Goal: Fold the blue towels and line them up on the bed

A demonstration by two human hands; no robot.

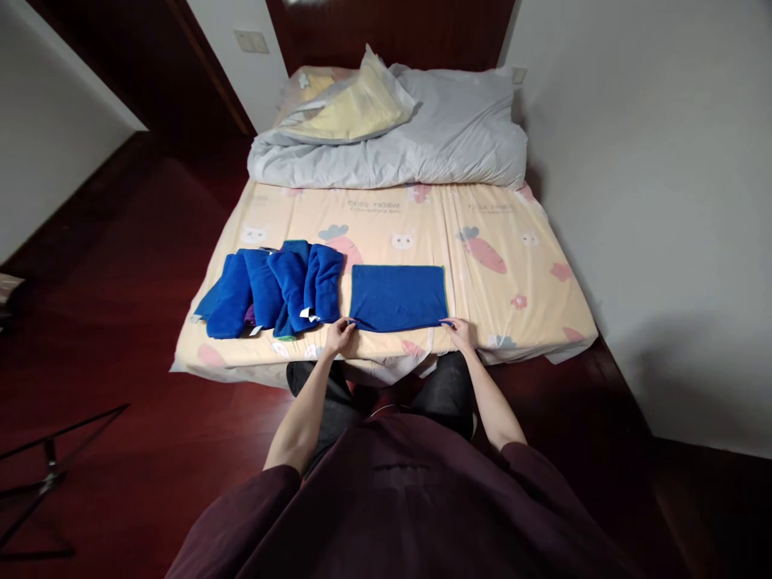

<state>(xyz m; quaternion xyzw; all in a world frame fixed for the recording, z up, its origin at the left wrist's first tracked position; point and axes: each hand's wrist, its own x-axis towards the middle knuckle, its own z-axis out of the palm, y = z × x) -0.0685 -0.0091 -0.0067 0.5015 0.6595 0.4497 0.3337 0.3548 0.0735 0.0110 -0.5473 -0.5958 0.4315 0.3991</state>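
A blue towel (399, 296) with green side edging lies spread as a flat rectangle near the front of the bed. At its near left corner, my left hand (340, 334) pinches the cloth between thumb and fingers. My right hand (459, 332) grips the near right corner the same way, and the near edge sags a little between them. Just left of my left hand lies a pile of several blue towels (265, 289), loosely folded and overlapping, with small white labels showing and a bit of purple cloth underneath.
The bed carries a cream sheet (512, 241) printed with carrots and rabbits. A rolled grey quilt (464, 121) and a yellow pillow (355, 108) lie at the far end. Black stand legs (51, 474) are on the floor at left; a white wall (675, 201) rises at right.
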